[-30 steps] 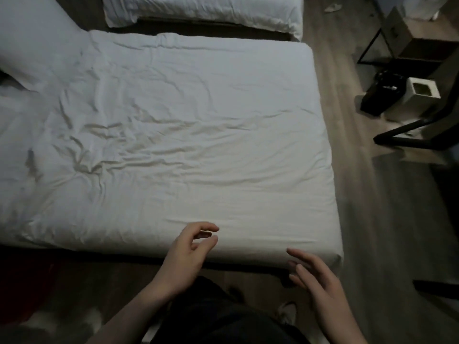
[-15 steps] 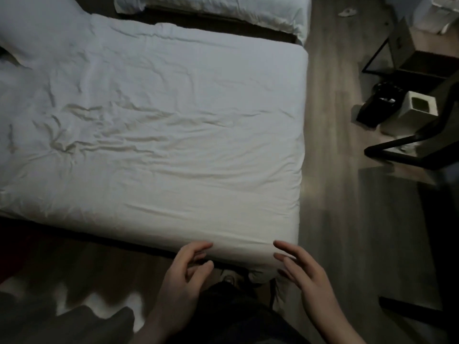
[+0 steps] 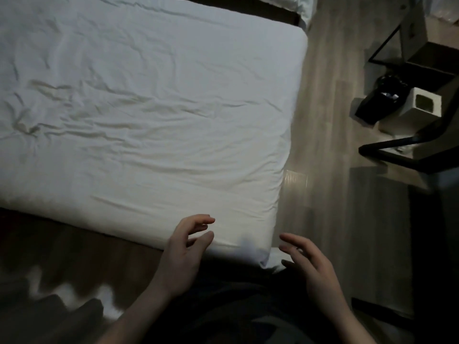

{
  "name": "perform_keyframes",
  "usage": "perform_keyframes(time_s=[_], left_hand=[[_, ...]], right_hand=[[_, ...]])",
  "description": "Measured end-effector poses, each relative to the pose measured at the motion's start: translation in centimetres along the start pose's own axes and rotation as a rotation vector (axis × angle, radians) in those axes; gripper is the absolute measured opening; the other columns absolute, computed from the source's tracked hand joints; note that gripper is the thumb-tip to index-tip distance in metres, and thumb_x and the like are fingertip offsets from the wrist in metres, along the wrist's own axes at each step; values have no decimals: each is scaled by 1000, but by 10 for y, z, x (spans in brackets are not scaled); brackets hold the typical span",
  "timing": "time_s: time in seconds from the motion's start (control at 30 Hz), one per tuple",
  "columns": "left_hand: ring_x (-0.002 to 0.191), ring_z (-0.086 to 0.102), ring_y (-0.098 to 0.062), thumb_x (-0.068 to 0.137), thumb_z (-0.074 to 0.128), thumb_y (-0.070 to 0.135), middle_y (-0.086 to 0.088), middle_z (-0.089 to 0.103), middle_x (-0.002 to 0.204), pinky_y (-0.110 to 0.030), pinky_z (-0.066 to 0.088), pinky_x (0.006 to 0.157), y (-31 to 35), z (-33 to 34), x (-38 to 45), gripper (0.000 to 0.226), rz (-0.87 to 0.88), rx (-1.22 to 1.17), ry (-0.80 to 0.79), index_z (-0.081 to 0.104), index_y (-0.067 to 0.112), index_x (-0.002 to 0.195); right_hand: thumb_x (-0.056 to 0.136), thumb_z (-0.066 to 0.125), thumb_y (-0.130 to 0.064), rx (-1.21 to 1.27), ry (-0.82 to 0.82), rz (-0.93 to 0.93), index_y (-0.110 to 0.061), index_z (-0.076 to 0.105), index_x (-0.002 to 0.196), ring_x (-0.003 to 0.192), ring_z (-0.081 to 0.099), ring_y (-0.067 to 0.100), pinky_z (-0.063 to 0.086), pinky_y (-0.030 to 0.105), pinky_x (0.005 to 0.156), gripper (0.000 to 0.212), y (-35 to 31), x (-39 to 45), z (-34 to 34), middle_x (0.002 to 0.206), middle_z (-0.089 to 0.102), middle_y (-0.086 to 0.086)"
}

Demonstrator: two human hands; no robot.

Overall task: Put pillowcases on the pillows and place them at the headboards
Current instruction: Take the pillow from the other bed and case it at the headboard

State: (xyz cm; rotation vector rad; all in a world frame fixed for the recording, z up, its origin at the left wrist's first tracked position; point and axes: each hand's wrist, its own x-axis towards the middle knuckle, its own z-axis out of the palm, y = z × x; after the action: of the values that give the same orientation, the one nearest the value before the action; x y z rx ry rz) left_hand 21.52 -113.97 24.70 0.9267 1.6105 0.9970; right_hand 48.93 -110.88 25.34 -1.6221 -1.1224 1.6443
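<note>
A bed [image 3: 154, 115] with a wrinkled white sheet fills the upper left of the head view. My left hand [image 3: 182, 254] hovers at the bed's near edge, fingers loosely curled, holding nothing. Just off the bed's near right corner is my right hand [image 3: 308, 264], fingers spread and relaxed, also empty. No pillow or pillowcase shows in this frame.
A second white bed [image 3: 304, 6] shows at the top edge. Wooden floor [image 3: 320, 120] runs along the right side of the bed. A black bag [image 3: 380, 100], a white box [image 3: 422, 108] and dark metal furniture legs [image 3: 407, 150] stand at the right.
The view has shifted right and toward the bed's corner; the pillow at the upper left has left the frame. Both hands stay empty and have moved closer to the bed's near right corner.
</note>
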Motion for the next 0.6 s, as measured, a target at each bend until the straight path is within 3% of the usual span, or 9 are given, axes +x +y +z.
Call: perform_keyframes(time_s=[0.07,0.1,0.2,0.27,0.37,0.47,0.53,0.6], left_hand=[[119,64,-5,81,59,51,13,68,127,-11,50,91,2,28,6,33,-31,-4,54,67,45,113],[119,64,-4,81,59,51,13,68,127,-10,49,91,3,44,7,34,-49,-3,88,68,45,113],[118,65,-7,85,62,42,11,69,127,-9,48,89,8,105,12,31,-93,23,201,72,36,113],[117,65,-7,87,62,36,9,70,127,-8,48,89,16,152,15,30,-119,28,269,72,33,115],[117,65,-6,84,62,46,11,69,129,-9,49,90,46,218,25,32,-137,1,328,71,40,114],[118,65,-5,87,62,36,12,69,129,-10,49,89,79,275,48,28,-127,-19,333,70,45,112],[120,64,-6,89,61,33,13,69,130,-16,49,91,98,303,66,28,-110,-21,318,69,45,113],[122,64,-6,89,61,33,14,68,131,-17,50,92,117,322,85,29,-82,-13,318,69,45,114]], right_hand=[[76,76,-64,-11,-73,-21,-31,76,113,115,70,15,57,37,98,50,-8,28,-26,115,77,-3],[69,77,-71,-18,-105,-27,-34,76,112,115,70,14,57,34,96,56,-13,41,-39,115,77,-3],[79,79,-50,-3,-192,-45,-34,78,109,111,71,18,57,27,89,34,-27,86,-90,111,78,-1],[76,75,-58,1,-214,-63,-31,77,110,109,72,14,57,24,87,43,-35,114,-135,111,78,-3],[87,68,-42,8,-210,-61,-29,76,112,114,70,14,57,26,90,30,-57,139,-201,113,77,-2],[82,67,-47,-18,-216,-65,-36,77,112,115,69,12,58,33,95,33,-72,157,-263,116,76,-3],[83,64,-36,-41,-218,-59,-37,76,111,115,69,14,57,39,97,31,-75,167,-296,116,77,-2],[86,63,-25,-34,-210,-48,-32,77,110,116,70,17,59,35,93,29,-74,181,-319,113,78,-1]])
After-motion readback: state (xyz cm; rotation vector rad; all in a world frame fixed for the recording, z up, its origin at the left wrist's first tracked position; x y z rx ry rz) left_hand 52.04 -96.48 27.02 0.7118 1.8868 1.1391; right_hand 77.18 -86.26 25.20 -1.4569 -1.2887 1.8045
